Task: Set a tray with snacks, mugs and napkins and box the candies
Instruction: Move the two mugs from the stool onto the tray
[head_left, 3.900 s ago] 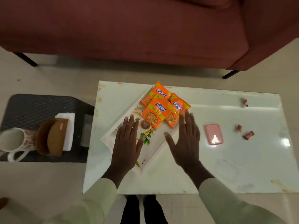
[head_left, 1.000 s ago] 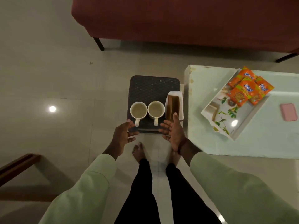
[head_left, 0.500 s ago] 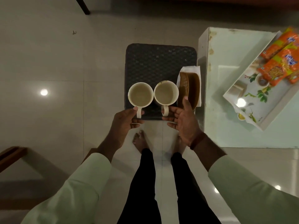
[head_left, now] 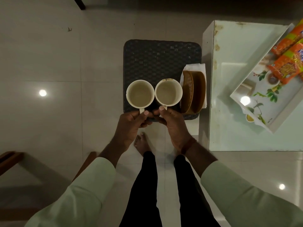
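- Left hand (head_left: 131, 123) is closed around the handle of the left cream-white ceramic mug (head_left: 140, 93), thumb on top of the handle.
- Right hand (head_left: 172, 123) grips the handle of the right cream-white ceramic mug (head_left: 168, 92) in the same way.
- Both mugs are upright, look empty, and sit rim to rim over the near edge of a dark woven square stool (head_left: 162, 58); whether they rest on it or are lifted cannot be told.
- Just right of the mugs, a brown wicker napkin holder (head_left: 194, 91) stands on the stool with white paper napkins (head_left: 196, 67) in it.
- Further right, on the white glossy table (head_left: 229, 128), a white rectangular tray with a leaf print (head_left: 262, 102) lies askew, with orange snack packets (head_left: 288, 58) on its far end.
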### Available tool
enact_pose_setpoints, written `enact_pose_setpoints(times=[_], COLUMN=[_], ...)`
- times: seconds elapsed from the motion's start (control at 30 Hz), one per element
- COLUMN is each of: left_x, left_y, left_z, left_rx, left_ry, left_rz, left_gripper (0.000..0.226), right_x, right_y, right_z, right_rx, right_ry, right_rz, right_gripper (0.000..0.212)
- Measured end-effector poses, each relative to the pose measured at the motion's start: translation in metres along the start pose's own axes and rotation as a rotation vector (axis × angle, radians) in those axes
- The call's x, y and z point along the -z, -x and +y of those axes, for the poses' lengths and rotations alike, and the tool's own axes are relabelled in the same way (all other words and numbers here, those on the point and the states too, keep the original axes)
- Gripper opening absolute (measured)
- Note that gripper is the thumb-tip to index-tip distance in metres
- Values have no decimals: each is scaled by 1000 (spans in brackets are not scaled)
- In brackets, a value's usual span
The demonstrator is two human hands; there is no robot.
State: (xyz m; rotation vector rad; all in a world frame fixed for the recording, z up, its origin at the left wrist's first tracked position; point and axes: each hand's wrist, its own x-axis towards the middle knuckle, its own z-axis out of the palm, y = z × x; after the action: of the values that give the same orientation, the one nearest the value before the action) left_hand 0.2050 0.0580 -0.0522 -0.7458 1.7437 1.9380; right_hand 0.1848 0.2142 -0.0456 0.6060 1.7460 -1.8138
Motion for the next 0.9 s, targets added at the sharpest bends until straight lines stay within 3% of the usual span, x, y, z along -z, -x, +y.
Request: enact_pose_setpoints(times=[0.37,0.57,0.9], left_x=[13,11,-67], left_y=[22,67,105], left_z=[28,74,165], left_rx=[-34,-91,-164], left_ry=[-7,-85,-232], left_rz=[29,27,-79], left_gripper=[26,19,23], right_x=[-8,-7,62], right_y=[25,75,133], right_z=[-12,-56,-122], right_rx=[40,103,229], right_ry=[-41,-97,-335], right_rz=[19,24,208], right_gripper=[41,30,33])
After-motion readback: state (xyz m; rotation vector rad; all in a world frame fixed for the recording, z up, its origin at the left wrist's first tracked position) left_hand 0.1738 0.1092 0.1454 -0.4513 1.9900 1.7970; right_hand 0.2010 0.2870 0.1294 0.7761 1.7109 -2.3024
